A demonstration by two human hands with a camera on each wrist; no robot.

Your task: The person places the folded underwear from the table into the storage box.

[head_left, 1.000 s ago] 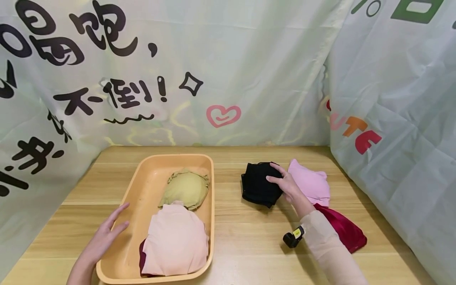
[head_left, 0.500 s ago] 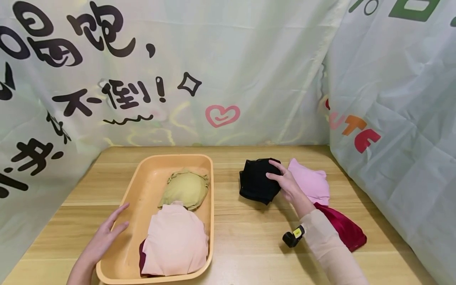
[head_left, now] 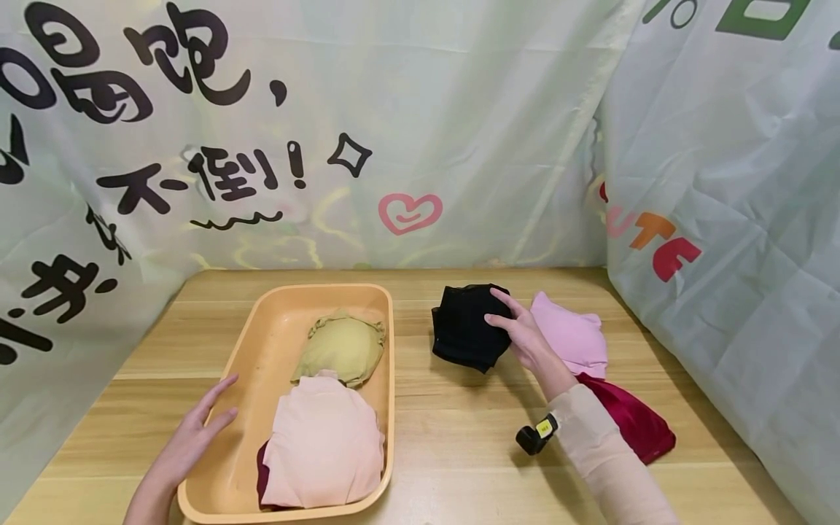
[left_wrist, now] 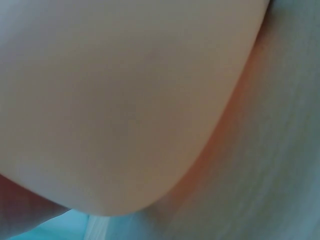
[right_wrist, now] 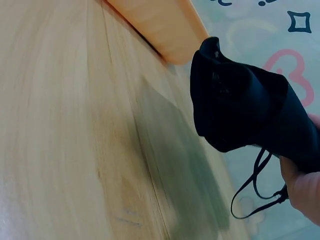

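My right hand [head_left: 525, 339] grips the right side of a folded black garment [head_left: 467, 328], raised over the table right of the tray. In the right wrist view the black garment [right_wrist: 240, 102] hangs above its shadow, with a thin black strap [right_wrist: 257, 185] dangling beside the thumb. My left hand [head_left: 187, 441] lies at the left rim of the orange tray [head_left: 262, 343], fingers extended. Inside the tray are an olive-yellow folded garment [head_left: 344, 350] and a pale pink one [head_left: 324, 445], with a dark red edge [head_left: 262, 474] showing under the pink.
A lilac folded cloth [head_left: 571, 335] and a dark red cloth [head_left: 630, 419] lie on the wooden table [head_left: 453, 452] at the right, the red partly behind my forearm. A black wrist camera [head_left: 537, 435] sits at my right wrist. Printed curtains [head_left: 499, 146] enclose the back and sides.
My right hand has carried the black garment slightly left and upward, away from the lilac cloth. The left hand and the tray have stayed in place.
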